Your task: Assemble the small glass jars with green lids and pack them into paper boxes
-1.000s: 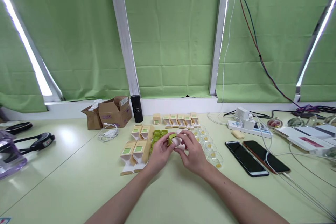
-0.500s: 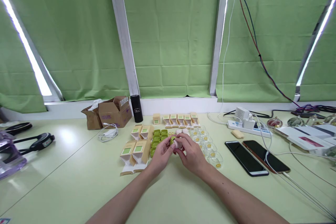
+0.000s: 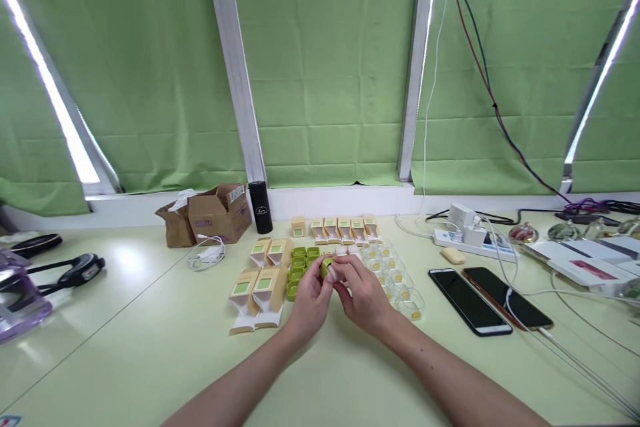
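Observation:
In front of me, my left hand [image 3: 309,299] is closed around a small green cup [image 3: 325,267]. My right hand [image 3: 367,295] pinches a small whitish piece [image 3: 335,273] against the cup's right side; whether it sits inside the cup is hidden by my fingers. Several similar green cups [image 3: 298,263] stand in rows just left of my hands. Behind my fingers are more whitish pieces [image 3: 353,250], partly covered. To the right, clear plastic covers [image 3: 397,278] with yellow labels lie in rows.
Opened cardboard boxes [image 3: 271,287] with green windows stand at left, and more small boxes [image 3: 345,229] behind. Two phones [image 3: 470,302] and a power strip [image 3: 493,252] with cables are at right. A brown carton [image 3: 220,217] and black flask [image 3: 261,207] stand at the back.
My left hand has turned slightly, so the green cup is tilted differently against the whitish piece. My right hand has barely moved. The things on the table stay put.

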The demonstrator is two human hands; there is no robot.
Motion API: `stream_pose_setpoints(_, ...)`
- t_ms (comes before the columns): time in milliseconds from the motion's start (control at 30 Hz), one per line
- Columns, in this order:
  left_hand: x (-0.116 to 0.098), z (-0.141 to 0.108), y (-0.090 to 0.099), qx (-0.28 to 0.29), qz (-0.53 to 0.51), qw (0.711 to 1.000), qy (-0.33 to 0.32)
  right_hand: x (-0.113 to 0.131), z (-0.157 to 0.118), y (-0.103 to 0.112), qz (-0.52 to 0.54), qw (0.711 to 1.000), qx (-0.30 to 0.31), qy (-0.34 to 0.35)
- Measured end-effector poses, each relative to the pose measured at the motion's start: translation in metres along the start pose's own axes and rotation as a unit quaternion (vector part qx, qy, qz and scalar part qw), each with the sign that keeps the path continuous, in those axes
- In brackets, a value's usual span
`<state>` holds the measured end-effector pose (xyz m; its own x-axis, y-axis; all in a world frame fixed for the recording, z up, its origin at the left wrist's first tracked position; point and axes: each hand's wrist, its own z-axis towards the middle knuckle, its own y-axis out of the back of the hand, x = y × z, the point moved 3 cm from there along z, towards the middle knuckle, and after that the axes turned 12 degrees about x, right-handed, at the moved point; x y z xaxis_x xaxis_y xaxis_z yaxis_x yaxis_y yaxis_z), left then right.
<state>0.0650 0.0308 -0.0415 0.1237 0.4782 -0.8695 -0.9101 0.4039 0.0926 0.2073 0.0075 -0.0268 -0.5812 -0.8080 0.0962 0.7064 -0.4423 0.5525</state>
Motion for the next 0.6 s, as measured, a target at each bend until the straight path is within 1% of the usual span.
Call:
stream_pose_setpoints(333,0.0067,-0.0012,-0.0003,-0.008,0.011,1.0,-0.007,0.0017,0.0002,-0.0009,-0.01,1.0,-0.002,0.006)
stream_pose_setpoints(500,0.0077,-0.0032,-0.0009,0.02,-0.016,0.999,0.022,-0.0035,-0.0018,-0.0012,-0.02,1.0,-0.006,-0.008)
stream_pose_setpoints(600,0.0065,-0.0036,-0.0027,0.044,-0.033,0.998,0.016,-0.004,-0.0034,-0.0026,-0.019,1.0,-0.001,-0.006)
